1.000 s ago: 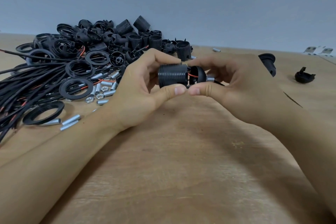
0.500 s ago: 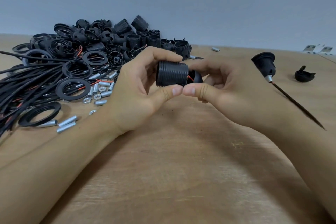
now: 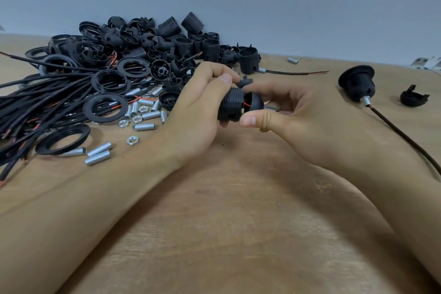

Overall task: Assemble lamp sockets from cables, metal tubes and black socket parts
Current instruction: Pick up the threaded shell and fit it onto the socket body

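**Socket body and cap held above table centre**

Your left hand (image 3: 198,112) grips the threaded socket body (image 3: 231,106), thumb on top. Your right hand (image 3: 300,122) pinches the domed cap (image 3: 256,102) w/ its metal tube (image 3: 272,109); a red wire (image 3: 247,104) shows in the gap btwn cap and body. Far left: pile of black socket parts (image 3: 152,40), cables (image 3: 35,100), loose tubes (image 3: 99,156) and nuts (image 3: 132,139). Far right: a finished socket (image 3: 356,83) w/ cable lies on the wooden table (image 3: 226,234).
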`<act>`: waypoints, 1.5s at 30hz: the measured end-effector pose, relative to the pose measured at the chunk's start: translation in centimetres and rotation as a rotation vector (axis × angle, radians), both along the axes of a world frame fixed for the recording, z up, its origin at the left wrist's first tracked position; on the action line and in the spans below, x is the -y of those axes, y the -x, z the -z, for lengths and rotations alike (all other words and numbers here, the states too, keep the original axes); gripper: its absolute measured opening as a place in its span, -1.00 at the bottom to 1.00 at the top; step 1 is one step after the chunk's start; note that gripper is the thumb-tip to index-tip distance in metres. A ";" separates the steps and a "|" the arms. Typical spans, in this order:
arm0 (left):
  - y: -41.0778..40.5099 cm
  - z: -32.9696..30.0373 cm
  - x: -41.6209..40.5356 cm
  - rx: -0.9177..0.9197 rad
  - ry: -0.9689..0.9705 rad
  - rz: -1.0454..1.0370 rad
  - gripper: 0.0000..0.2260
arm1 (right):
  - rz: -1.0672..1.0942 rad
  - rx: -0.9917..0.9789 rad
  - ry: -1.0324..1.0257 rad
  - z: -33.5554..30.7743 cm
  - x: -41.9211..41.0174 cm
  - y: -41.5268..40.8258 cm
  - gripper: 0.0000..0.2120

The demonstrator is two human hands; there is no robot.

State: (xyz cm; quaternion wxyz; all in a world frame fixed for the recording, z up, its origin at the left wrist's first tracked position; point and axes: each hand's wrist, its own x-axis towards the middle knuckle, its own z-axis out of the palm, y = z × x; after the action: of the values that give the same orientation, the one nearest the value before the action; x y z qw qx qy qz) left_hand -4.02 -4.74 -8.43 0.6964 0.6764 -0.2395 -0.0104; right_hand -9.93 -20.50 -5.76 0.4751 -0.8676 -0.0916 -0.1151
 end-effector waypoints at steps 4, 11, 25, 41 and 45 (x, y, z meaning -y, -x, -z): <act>0.1 0.1 0.1 -0.052 -0.023 0.000 -0.80 | -0.069 -0.084 -0.123 -0.1 0.3 0.1 -0.71; 0.1 -0.9 0.1 -0.294 0.076 0.125 -0.60 | -0.088 -0.115 -0.141 -0.7 0.8 -0.1 -0.79; 0.2 -0.4 0.4 -0.378 0.070 0.076 -0.68 | -0.107 -0.178 -0.112 -0.4 0.3 -0.1 -0.76; 1.7 0.1 0.8 -0.147 0.019 -0.224 -0.74 | -0.130 -0.145 -0.163 -0.4 -0.5 0.6 -0.72; 2.2 0.1 0.5 -0.070 -0.119 -0.281 -0.76 | -0.118 -0.137 -0.144 -0.3 -0.6 0.8 -0.67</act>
State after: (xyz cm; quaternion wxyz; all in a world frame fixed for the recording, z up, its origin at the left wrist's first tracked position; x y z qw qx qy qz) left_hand -6.23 -5.25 -8.55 0.6576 0.7425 -0.1173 0.0494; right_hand -10.77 -19.95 -5.47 0.5471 -0.8303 -0.1012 -0.0336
